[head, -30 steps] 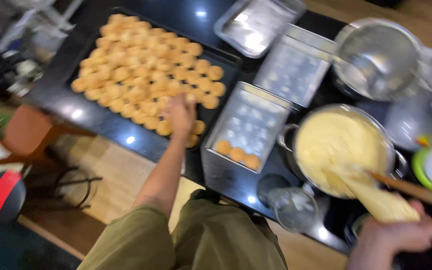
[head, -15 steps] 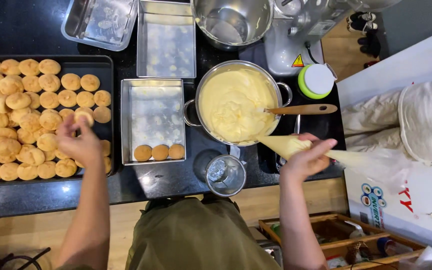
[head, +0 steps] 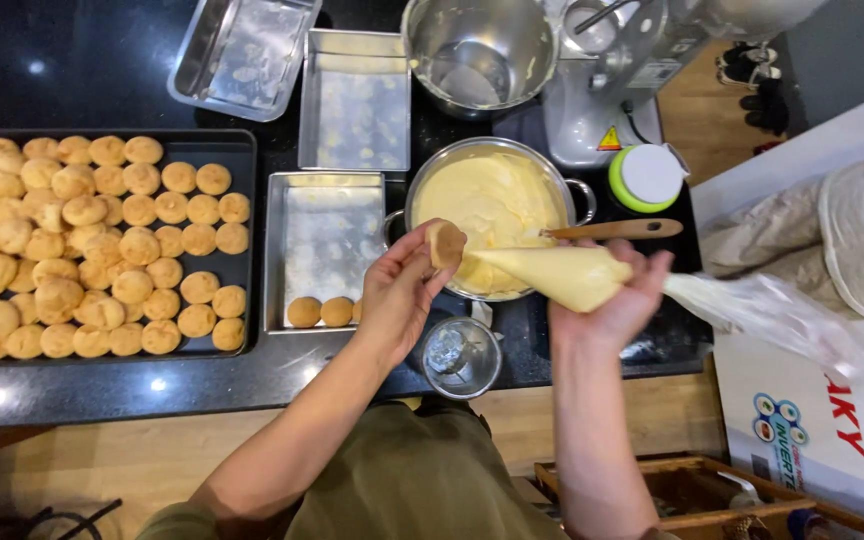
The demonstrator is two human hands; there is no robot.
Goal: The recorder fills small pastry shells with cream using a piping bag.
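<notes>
My left hand (head: 404, 288) holds a small round cream puff (head: 445, 243) up over the edge of the pot of yellow custard (head: 487, 195). My right hand (head: 620, 298) grips a clear piping bag (head: 562, 275) full of the same custard, its tip touching the puff. Below my left hand, a metal tray (head: 327, 240) carries three puffs (head: 320, 312) along its near edge. At the far left a black baking tray (head: 237, 150) is packed with several rows of golden puffs (head: 82, 245).
A small glass cup (head: 461, 357) stands by the counter's front edge. A wooden spoon (head: 620, 230) rests in the pot. Behind are two empty metal trays (head: 357, 100), a steel bowl (head: 479, 45), a stand mixer (head: 617, 85) and a green-rimmed lid (head: 647, 177).
My left hand left the black tray with a puff and brought it right to the piping bag's tip. My right hand raised the bag toward it.
</notes>
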